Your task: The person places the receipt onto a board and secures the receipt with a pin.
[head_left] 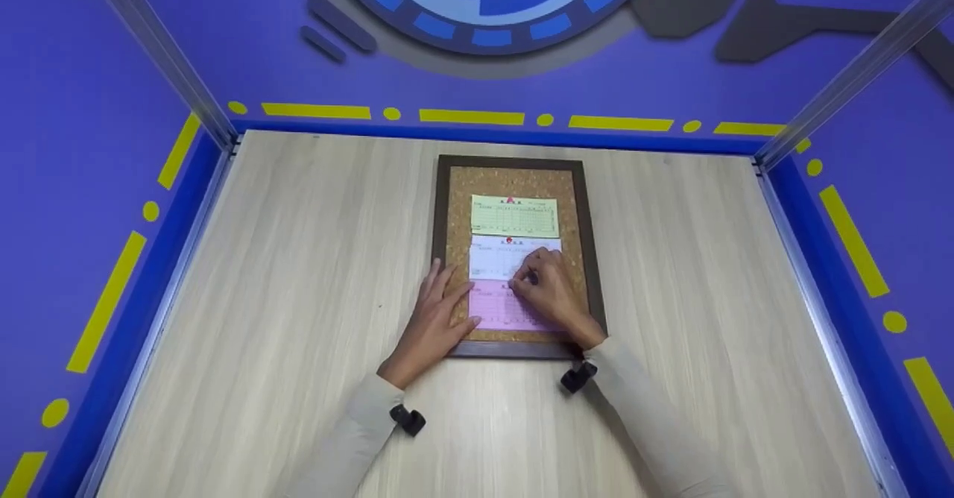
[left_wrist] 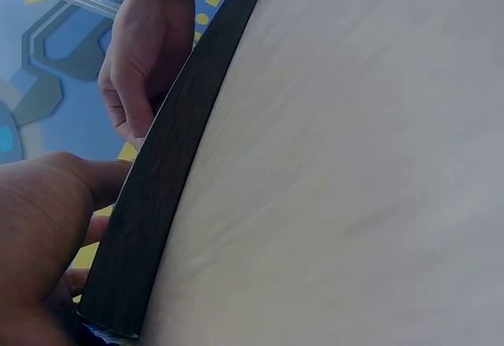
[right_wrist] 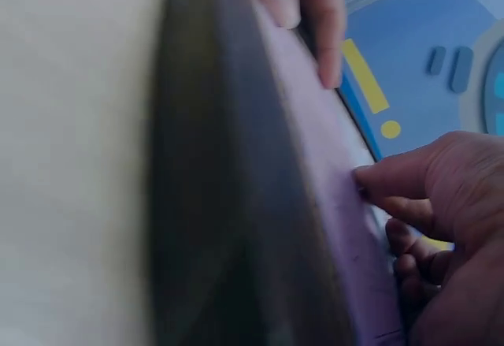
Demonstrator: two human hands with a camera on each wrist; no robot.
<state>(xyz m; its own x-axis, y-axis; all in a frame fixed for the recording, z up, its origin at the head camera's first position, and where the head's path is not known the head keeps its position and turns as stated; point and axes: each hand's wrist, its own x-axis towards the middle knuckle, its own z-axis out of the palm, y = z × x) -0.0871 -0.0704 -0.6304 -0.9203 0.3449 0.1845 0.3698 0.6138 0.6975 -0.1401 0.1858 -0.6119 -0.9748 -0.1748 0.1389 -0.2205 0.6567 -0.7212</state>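
Note:
A framed cork board lies on the table with three printed slips in a column: a green slip, a white slip and a pink slip. Red pushpins mark the top edges of the green and white ones. My right hand pinches at the pink slip's top edge, thumb against fingertips; the pushpin there is mostly hidden by the fingers. My left hand rests over the board's left frame, fingertips and thumb on the pink slip's left edge.
The board's dark frame stands raised from the pale wood table. Blue panels with yellow dashes enclose the table at the back and both sides. Black wrist mounts sit on both sleeves.

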